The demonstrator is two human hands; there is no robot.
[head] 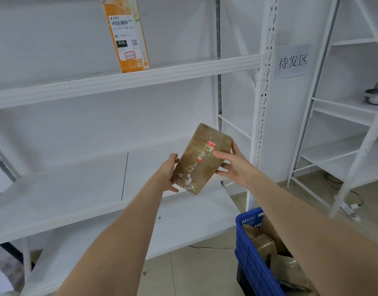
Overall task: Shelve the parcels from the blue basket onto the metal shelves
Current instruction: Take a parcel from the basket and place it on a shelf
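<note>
A brown cardboard parcel (202,159) with torn white label scraps and red marks is held in the air in front of the middle shelf (77,189). My left hand (170,174) grips its left lower edge. My right hand (232,163) grips its right side, thumb on the top face. The blue basket (251,253) stands on the floor at the lower right, with several brown parcels (266,246) inside. An orange parcel (127,35) with a shipping label stands upright on the upper shelf (183,71).
White metal shelving fills the left and centre, with a perforated upright post (263,103). A paper sign (291,61) hangs beside it. A second white rack (343,116) stands at the right, holding a grey-white object (375,95). A power strip (350,210) lies on the tiled floor.
</note>
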